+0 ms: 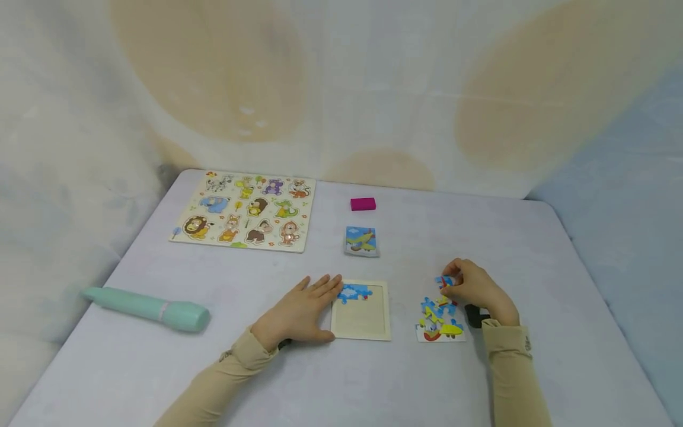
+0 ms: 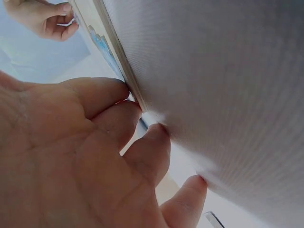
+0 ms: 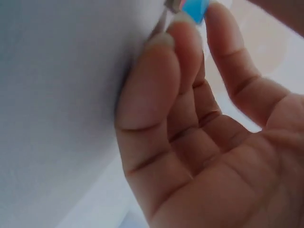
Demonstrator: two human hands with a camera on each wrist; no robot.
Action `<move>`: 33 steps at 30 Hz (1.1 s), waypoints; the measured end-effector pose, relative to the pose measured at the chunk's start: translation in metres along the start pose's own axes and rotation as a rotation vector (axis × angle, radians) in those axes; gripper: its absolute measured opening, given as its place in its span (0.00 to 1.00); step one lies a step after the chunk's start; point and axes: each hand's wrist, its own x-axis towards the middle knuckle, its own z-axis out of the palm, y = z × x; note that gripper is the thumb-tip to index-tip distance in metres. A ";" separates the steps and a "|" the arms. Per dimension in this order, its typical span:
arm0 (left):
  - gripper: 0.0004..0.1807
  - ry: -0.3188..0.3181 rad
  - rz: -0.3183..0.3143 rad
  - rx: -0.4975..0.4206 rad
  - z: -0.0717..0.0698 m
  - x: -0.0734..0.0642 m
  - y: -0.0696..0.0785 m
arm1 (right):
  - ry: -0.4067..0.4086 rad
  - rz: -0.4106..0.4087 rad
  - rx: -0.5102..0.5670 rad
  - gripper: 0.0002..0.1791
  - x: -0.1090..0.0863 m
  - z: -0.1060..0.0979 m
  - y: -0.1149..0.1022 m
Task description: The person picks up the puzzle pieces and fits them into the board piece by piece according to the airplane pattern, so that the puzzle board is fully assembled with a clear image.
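Note:
My left hand point(image 1: 299, 311) rests on the table with its fingers spread, touching the left edge of a square wooden puzzle tray point(image 1: 365, 320). In the tray's top left, some joined blue jigsaw pieces point(image 1: 352, 292) show clouds. My right hand point(image 1: 477, 290) pinches a blue and red jigsaw piece point(image 1: 444, 281) between thumb and fingers, just above a loose pile of pieces point(image 1: 434, 314). The right wrist view shows part of a blue piece point(image 3: 194, 8) at the fingertips. Under the pile, a white-edged card or piece partly shows; its kind is unclear.
Behind the tray lies a small airplane picture point(image 1: 361, 242), with a magenta block point(image 1: 363, 204) farther back. An animal puzzle board point(image 1: 242, 210) lies at the back left. A mint-green, pen-shaped object point(image 1: 144, 307) lies on the left.

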 end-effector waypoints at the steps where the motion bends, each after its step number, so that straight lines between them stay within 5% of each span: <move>1: 0.53 0.002 0.003 0.000 0.000 0.000 0.000 | 0.004 0.008 -0.003 0.18 0.000 0.000 -0.001; 12: 0.53 -0.005 -0.003 -0.007 0.000 0.001 0.002 | 0.041 0.027 0.070 0.15 0.005 0.002 -0.012; 22: 0.53 0.005 0.005 -0.016 -0.003 0.000 0.004 | -0.143 0.001 0.298 0.11 0.031 0.048 -0.067; 26: 0.53 0.010 0.009 -0.022 -0.002 0.000 0.005 | -0.153 -0.007 0.252 0.09 0.034 0.059 -0.078; 33: 0.53 -0.008 -0.007 -0.018 -0.003 -0.001 0.004 | -0.057 0.006 0.128 0.07 0.034 0.072 -0.090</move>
